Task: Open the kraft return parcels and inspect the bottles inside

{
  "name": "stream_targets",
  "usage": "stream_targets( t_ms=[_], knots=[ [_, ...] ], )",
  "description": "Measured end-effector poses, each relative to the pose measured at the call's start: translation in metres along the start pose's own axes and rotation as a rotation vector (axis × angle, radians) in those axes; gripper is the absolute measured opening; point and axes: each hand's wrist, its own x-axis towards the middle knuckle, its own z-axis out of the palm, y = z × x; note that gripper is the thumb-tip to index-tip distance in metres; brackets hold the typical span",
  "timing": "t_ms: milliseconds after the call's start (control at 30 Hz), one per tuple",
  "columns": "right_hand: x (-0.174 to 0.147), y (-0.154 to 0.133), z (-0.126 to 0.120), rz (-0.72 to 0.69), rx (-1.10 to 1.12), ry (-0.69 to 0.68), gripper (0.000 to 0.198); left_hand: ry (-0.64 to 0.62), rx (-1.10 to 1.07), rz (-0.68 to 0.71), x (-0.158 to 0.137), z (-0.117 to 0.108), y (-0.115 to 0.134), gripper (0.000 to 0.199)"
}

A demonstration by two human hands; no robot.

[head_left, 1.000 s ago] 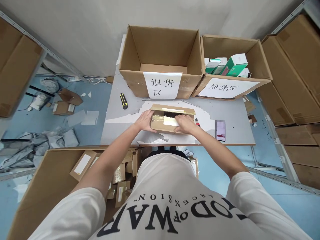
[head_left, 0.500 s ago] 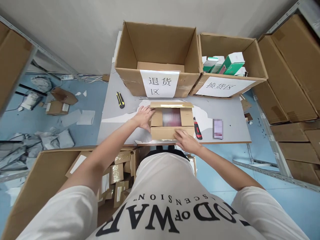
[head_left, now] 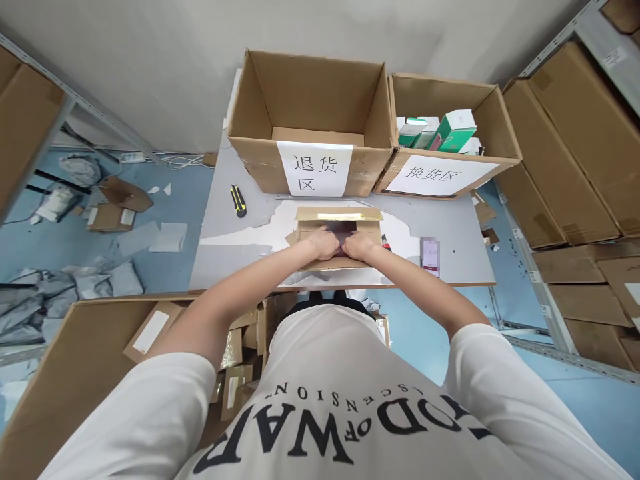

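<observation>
A small cardboard box (head_left: 340, 213) stands open on the table, its far flap raised with a strip of shiny tape. My left hand (head_left: 324, 243) is curled at the left of its opening. My right hand (head_left: 358, 245) is closed at the opening's right side, close to the left one. Both sets of fingers reach down inside the box and their tips are hidden. Dark space shows between the hands; the contents cannot be made out. Right of the box, partly covered by my right forearm, lies a red and black utility knife (head_left: 386, 243).
Two large cartons with paper signs (head_left: 314, 168) stand at the table's back; the right one holds green and white boxes (head_left: 457, 131). A yellow and black utility knife (head_left: 239, 201) lies left, a phone (head_left: 430, 257) right. A big carton of parcels (head_left: 100, 340) is below left.
Both hands have moved from the box's outer left side and near flap into its opening. The reddish contents seen before are now hidden. The near flap has tipped lower, toward me.
</observation>
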Motion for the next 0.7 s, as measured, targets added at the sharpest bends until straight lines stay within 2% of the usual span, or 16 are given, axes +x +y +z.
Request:
stream_targets(
  t_ms=[100, 167, 233, 300, 400, 500, 600, 700],
  knots=[
    [-0.006, -0.002, 0.002, 0.074, -0.015, 0.004, 0.034, -0.058, 0.068, -0.064, 0.004, 0.002, -0.004, 0.039],
    [-0.015, 0.001, 0.004, 0.261, 0.009, 0.036, 0.036, 0.0, 0.076, -0.142, -0.003, 0.001, -0.007, 0.048],
    [-0.026, 0.01, 0.009, 0.478, 0.074, 0.07, 0.062, 0.074, 0.037, -0.285, -0.016, 0.002, -0.011, 0.065],
    [-0.036, 0.023, 0.02, 0.581, 0.18, 0.061, 0.096, 0.134, -0.019, -0.439, -0.031, 0.007, -0.018, 0.089],
    [-0.046, 0.042, 0.046, 0.541, 0.404, 0.023, 0.129, 0.155, -0.092, -0.576, -0.052, 0.024, -0.029, 0.122],
    [-0.046, 0.052, 0.076, 0.462, 0.645, 0.13, 0.147, 0.127, -0.205, -0.589, -0.062, 0.046, -0.035, 0.144],
    [-0.045, 0.053, 0.092, 0.415, 0.764, 0.259, 0.148, 0.168, -0.336, -0.586, -0.062, 0.062, -0.035, 0.152],
    [-0.049, 0.049, 0.085, 0.447, 0.664, 0.233, 0.141, 0.21, -0.394, -0.608, -0.06, 0.067, -0.032, 0.151]
  ],
)
